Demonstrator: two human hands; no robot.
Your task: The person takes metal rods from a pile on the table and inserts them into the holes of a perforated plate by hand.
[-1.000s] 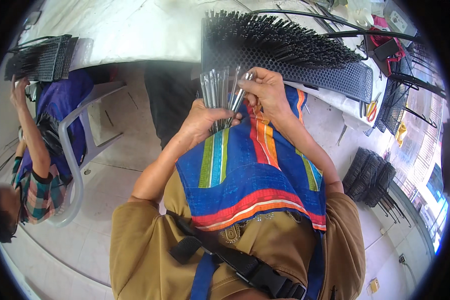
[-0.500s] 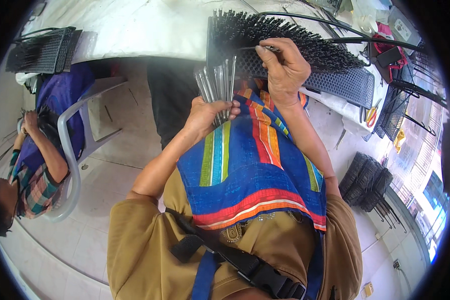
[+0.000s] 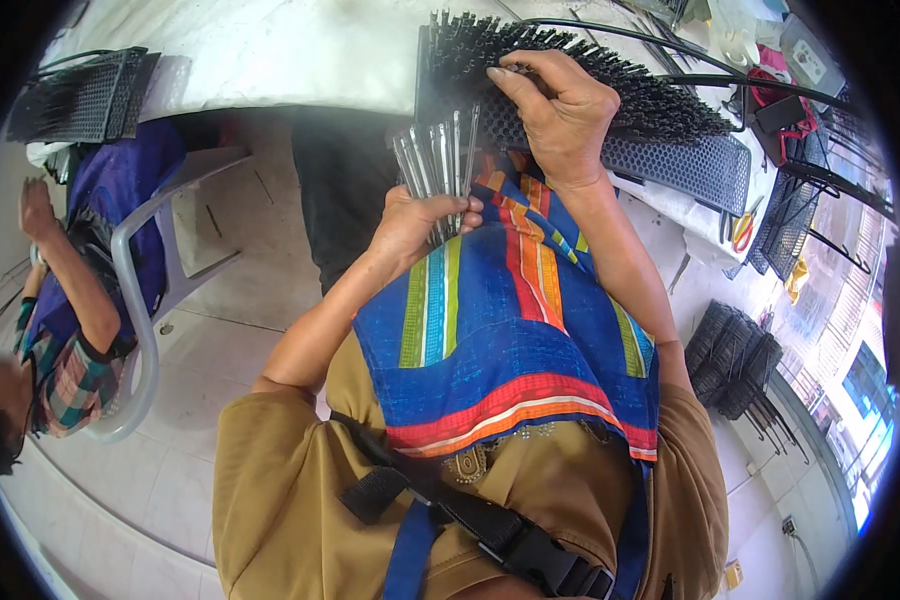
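My left hand [image 3: 415, 225] is closed around a fanned bundle of thin silvery metal rods [image 3: 435, 165], their upper ends spread apart above my lap. My right hand [image 3: 565, 115] is raised over the near left part of a black perforated rack [image 3: 670, 165]. Many black-tipped rods [image 3: 610, 85] stand upright in its holes, packed close. Thumb and forefinger of that hand pinch a thin dark rod, most of it lost against the black rods behind. A blue striped apron [image 3: 480, 350] covers my lap under both hands.
A white-covered table [image 3: 270, 60] carries the rack and, at far left, a second black rack [image 3: 85, 100]. Another person's arm [image 3: 80, 280] is at the left beside a grey chair [image 3: 135, 300]. Black mesh racks [image 3: 735, 360] sit on the floor at right; orange-handled scissors [image 3: 743, 235] hang by the table edge.
My right hand has moved up and slightly left, farther over the standing rods. The left hand keeps its bundle nearly in place. At left, the other person's hand has risen.
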